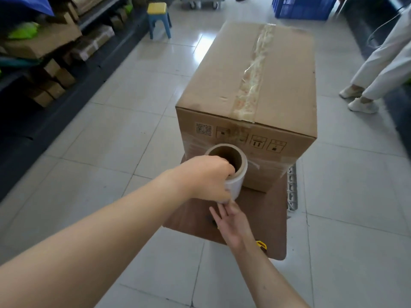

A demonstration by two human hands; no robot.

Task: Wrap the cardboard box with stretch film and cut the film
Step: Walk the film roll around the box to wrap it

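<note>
A large cardboard box [251,85] with a taped top seam stands on a low brown table [262,221]. Clear stretch film [266,165] clings to the lower part of its near face. A stretch film roll [239,167] with a brown core is held upright against that face. My left hand [206,176] grips the roll from the top, fingers hooked into the core. My right hand [233,223] reaches up from below, with its fingertips touching the roll's bottom edge. A small yellow object [262,244] peeks out beside my right wrist.
Shelves [44,63] with cardboard cartons line the left side. A blue stool with a yellow seat [158,16] stands on the tiled floor behind. Blue crates [304,7] sit at the back right. A person in white trousers [382,70] stands to the right.
</note>
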